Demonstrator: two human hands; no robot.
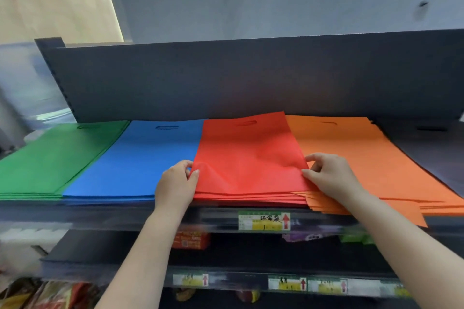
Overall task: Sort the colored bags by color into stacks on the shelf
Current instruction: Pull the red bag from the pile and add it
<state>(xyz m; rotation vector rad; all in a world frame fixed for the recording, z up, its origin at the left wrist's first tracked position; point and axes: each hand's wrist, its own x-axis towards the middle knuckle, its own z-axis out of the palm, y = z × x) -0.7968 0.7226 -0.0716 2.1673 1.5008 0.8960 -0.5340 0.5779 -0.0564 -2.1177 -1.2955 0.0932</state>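
Left hand (175, 184) pinches the left edge of the top red bag (248, 155); right hand (329, 175) pinches its right edge, fabric rumpled between them. Bag lies on the red stack (251, 198), mid-shelf (100, 216). Outward along the shelf: blue stack (140, 158) touching on the left, then green stack (50, 160); orange stack (364, 155) on the right, front edges fanned, then dark stack (434, 150). Price label (264, 221) on shelf rail below red stack
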